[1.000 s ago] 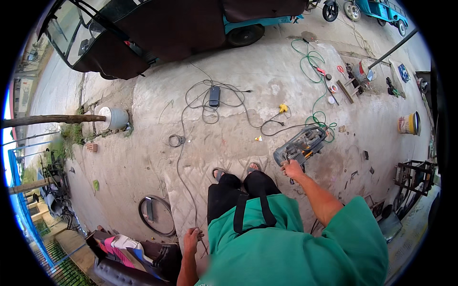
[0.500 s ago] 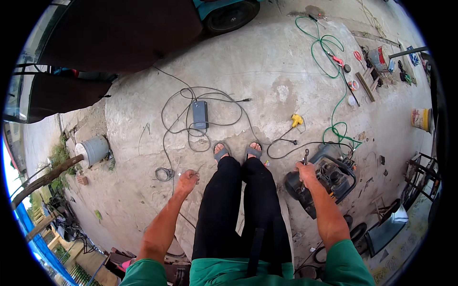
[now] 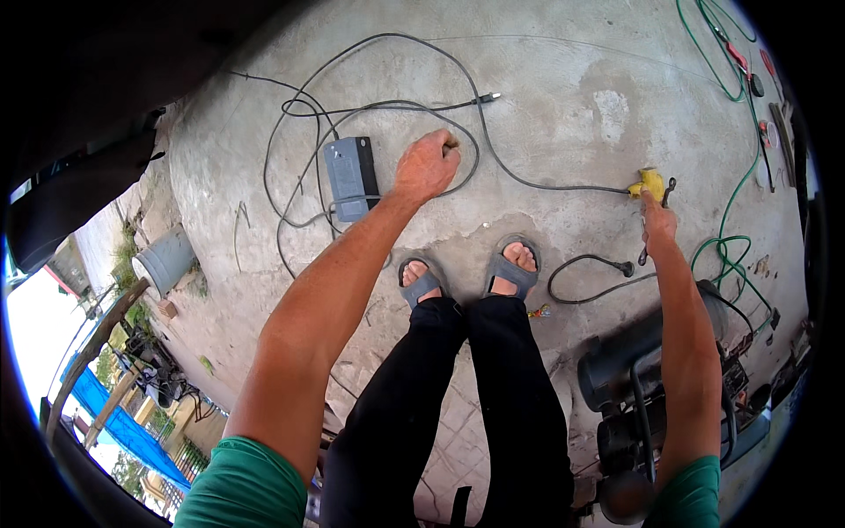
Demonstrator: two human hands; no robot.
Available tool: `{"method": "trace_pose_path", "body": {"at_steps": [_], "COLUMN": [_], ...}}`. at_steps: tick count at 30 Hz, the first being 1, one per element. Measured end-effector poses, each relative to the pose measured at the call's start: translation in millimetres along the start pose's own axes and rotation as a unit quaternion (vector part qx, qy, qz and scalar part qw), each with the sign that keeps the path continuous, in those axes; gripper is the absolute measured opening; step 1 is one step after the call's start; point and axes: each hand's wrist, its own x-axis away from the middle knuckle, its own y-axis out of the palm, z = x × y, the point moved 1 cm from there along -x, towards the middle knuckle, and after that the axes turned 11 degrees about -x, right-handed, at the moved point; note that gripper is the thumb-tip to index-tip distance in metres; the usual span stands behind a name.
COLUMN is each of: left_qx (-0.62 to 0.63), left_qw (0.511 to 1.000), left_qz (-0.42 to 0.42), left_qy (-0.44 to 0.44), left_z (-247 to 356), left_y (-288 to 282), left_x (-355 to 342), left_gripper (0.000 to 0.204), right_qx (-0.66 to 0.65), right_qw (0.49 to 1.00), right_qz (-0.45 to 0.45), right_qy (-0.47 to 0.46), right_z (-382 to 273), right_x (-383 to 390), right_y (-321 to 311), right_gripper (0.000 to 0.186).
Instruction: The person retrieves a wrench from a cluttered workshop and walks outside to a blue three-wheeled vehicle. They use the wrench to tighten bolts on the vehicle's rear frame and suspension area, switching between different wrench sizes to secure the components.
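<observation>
Yellow socket: on the concrete floor, toward its right side, at our right fingertips.
Right hand: fingers closed round a dark wrench and reaching the socket; we cannot tell whether they grip it.
Handling: we judge a pinch on the socket's body best, off its cord, wrench end turned aside.
Left hand: curled nearly closed beside the grey box; any contents hidden from us.
Room: concrete spreads between our hands, crossed by the cord; a black machine and green hose crowd the right edge.
</observation>
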Motion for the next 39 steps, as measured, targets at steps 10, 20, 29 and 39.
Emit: {"method": "trace_pose_path", "body": {"at_steps": [10,20,29,39], "left_qx": [-0.186,-0.035,0.306,0.455], "left_qw": [0.961,0.957,0.945,0.863], "left_qz": [0.164,0.141,-0.051,-0.214], "left_qy": [0.12,0.253,0.102,-0.047], "left_z": [30.3,51.2,110.0,120.3], "left_y": [69.7,25.3,-96.3,-158.1], "left_x": [-106.2,-26.4,97.8,140.3], "left_gripper": [0.04,0.019,0.025,0.015], "right_qx": [0.025,-0.259,-0.403,-0.256], "right_qw": [0.987,0.964,0.843,0.873], "right_qz": [0.156,-0.031,-0.349,-0.409], "right_qy": [0.036,0.059,0.075,-0.066], "right_z": [3.4,7.2,-49.7,-112.8], "right_x": [-23.6,22.7,209.9,334.3], "right_y": [40.1,4.1,-1.0,11.1], "right_gripper": [0.114,0.028,0.015,0.049]}}
